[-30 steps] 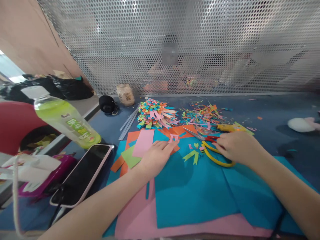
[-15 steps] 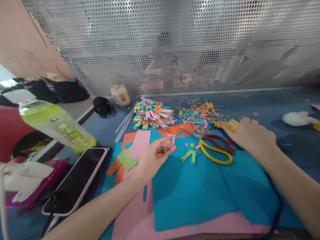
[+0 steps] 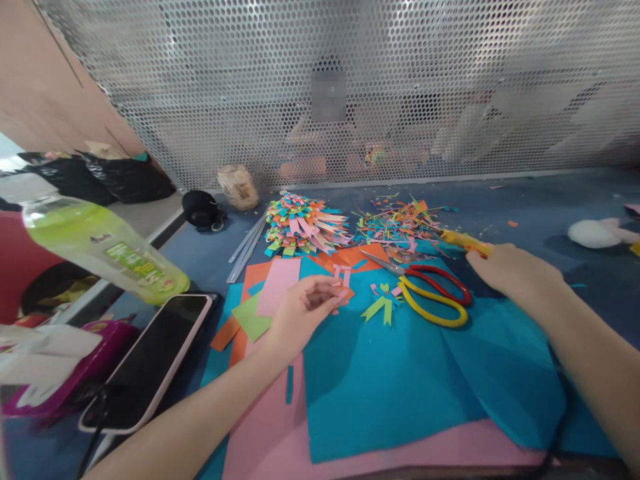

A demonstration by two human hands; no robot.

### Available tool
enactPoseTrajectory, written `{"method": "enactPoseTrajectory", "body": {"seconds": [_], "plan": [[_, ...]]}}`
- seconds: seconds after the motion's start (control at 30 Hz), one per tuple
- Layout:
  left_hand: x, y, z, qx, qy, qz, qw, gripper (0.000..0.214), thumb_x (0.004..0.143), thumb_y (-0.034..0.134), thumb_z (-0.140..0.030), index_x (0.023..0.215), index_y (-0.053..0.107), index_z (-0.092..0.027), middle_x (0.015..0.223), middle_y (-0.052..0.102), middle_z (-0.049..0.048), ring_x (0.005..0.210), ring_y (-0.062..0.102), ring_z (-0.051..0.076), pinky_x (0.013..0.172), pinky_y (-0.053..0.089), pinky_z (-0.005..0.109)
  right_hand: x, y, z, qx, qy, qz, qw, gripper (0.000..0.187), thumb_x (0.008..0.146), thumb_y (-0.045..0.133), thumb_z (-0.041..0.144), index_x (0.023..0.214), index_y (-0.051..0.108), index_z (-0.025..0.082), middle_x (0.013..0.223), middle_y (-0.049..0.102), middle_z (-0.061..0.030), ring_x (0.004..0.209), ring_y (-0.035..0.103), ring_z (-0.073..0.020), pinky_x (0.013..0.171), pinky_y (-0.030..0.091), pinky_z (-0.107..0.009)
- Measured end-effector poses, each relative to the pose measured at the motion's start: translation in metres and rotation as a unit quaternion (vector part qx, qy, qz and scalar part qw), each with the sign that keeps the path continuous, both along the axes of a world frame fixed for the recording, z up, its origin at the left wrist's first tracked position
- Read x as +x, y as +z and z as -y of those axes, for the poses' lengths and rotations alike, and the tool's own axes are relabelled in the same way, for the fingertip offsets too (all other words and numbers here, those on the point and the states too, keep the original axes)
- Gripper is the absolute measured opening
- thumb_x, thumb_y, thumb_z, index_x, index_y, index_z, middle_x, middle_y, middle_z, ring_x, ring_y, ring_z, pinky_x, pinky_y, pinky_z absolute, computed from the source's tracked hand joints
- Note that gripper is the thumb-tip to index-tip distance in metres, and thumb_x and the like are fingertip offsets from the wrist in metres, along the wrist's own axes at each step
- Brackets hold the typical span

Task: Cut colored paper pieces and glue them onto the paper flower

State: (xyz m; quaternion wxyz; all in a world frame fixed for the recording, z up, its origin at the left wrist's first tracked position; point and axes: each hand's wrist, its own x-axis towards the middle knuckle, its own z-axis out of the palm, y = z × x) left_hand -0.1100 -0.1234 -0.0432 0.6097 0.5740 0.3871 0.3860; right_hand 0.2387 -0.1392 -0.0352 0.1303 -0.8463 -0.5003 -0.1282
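Observation:
My left hand (image 3: 310, 310) is closed, its fingertips pinching a small orange and pink paper piece (image 3: 346, 292) above the blue sheets (image 3: 380, 387). On the right, my right hand (image 3: 510, 267) wraps round a yellow glue gun (image 3: 465, 243), its nozzle pointing left; the trigger is hidden. Between the hands lie scissors (image 3: 435, 300) with one red and one yellow handle, blades slightly apart. Just left of them rests a green forked paper strip (image 3: 379, 309) among small scraps. Pink paper strips (image 3: 342, 272) lie just beyond my left fingertips.
Behind stand a fringed multicolour paper cone (image 3: 305, 223) and a heap of paper shreds (image 3: 400, 223). Clear glue sticks (image 3: 247, 250), a phone (image 3: 150, 360) and a tilted drink bottle (image 3: 110, 243) are at left. A perforated metal panel (image 3: 225, 87) closes off the back.
My right hand has lifted the glue gun slightly and shifted it to the right. The blue sheet near my right forearm has bent. My left hand stays almost in place.

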Motion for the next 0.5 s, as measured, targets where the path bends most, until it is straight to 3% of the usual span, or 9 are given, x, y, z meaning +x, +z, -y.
{"method": "enactPoseTrajectory", "body": {"seconds": [0.1, 0.17, 0.2, 0.27, 0.37, 0.43, 0.5], "plan": [[0.0, -0.002, -0.001, -0.025, -0.003, 0.018, 1.0, 0.036, 0.068, 0.072, -0.027, 0.098, 0.058, -0.013, 0.084, 0.069, 0.005, 0.079, 0.069, 0.017, 0.063, 0.054, 0.023, -0.016, 0.018, 0.006, -0.028, -0.066, -0.002, 0.997, 0.068, 0.078, 0.035, 0.056, 0.099, 0.058, -0.004, 0.077, 0.061, -0.0311, 0.066, 0.061, -0.0363, 0.05, 0.036, -0.041], [-0.001, -0.003, -0.002, -0.049, -0.002, 0.037, 0.998, 0.038, 0.065, 0.074, -0.025, 0.098, 0.058, -0.013, 0.083, 0.069, 0.0043, 0.079, 0.069, 0.019, 0.065, 0.055, 0.026, -0.033, 0.03, 0.011, -0.016, -0.077, 0.008, 0.997, 0.069, 0.081, 0.031, 0.058, 0.109, 0.052, -0.001, 0.089, 0.061, -0.029, 0.075, 0.062, -0.0374, 0.054, 0.039, -0.042], [-0.001, -0.003, -0.001, -0.063, -0.003, 0.047, 0.997, 0.04, 0.064, 0.075, -0.024, 0.098, 0.058, -0.013, 0.082, 0.069, 0.0042, 0.079, 0.069, 0.02, 0.067, 0.056, 0.027, -0.041, 0.034, 0.014, 0.033, -0.073, 0.032, 0.996, 0.065, 0.081, 0.035, 0.057, 0.112, 0.05, 0.003, 0.095, 0.06, -0.0267, 0.08, 0.062, -0.0368, 0.057, 0.04, -0.041], [-0.001, -0.003, 0.0, -0.096, -0.008, 0.058, 0.994, 0.042, 0.061, 0.077, -0.024, 0.098, 0.058, -0.013, 0.082, 0.07, 0.0052, 0.079, 0.069, 0.021, 0.069, 0.057, 0.029, -0.055, 0.037, 0.019, 0.14, 0.004, 0.079, 0.987, 0.059, 0.08, 0.045, 0.051, 0.118, 0.045, 0.007, 0.108, 0.056, -0.0248, 0.093, 0.059, -0.0346, 0.064, 0.044, -0.04], [0.001, 0.0, 0.003, -0.144, -0.018, 0.057, 0.988, 0.044, 0.059, 0.078, -0.024, 0.097, 0.06, -0.012, 0.08, 0.071, 0.0063, 0.073, 0.07, 0.021, 0.064, 0.057, 0.028, -0.068, 0.031, 0.025, 0.25, 0.181, 0.159, 0.938, 0.058, 0.076, 0.057, 0.041, 0.121, 0.041, 0.009, 0.113, 0.053, -0.0226, 0.108, 0.051, -0.0314, 0.084, 0.045, -0.039], [0.003, 0.002, 0.005, -0.157, -0.026, 0.057, 0.986, 0.042, 0.059, 0.078, -0.024, 0.096, 0.061, -0.012, 0.078, 0.071, 0.0059, 0.068, 0.069, 0.02, 0.056, 0.056, 0.025, -0.073, 0.025, 0.029, 0.282, 0.254, 0.183, 0.907, 0.06, 0.073, 0.062, 0.034, 0.123, 0.039, 0.01, 0.112, 0.055, -0.0214, 0.11, 0.05, -0.0303, 0.092, 0.042, -0.04], [0.004, 0.003, 0.007, -0.152, -0.034, 0.062, 0.986, 0.039, 0.06, 0.078, -0.024, 0.093, 0.062, -0.012, 0.079, 0.07, 0.0061, 0.066, 0.069, 0.018, 0.048, 0.054, 0.022, -0.079, 0.021, 0.033, 0.288, 0.28, 0.174, 0.899, 0.06, 0.072, 0.064, 0.03, 0.123, 0.039, 0.011, 0.111, 0.056, -0.021, 0.106, 0.053, -0.03, 0.091, 0.043, -0.041]]}}
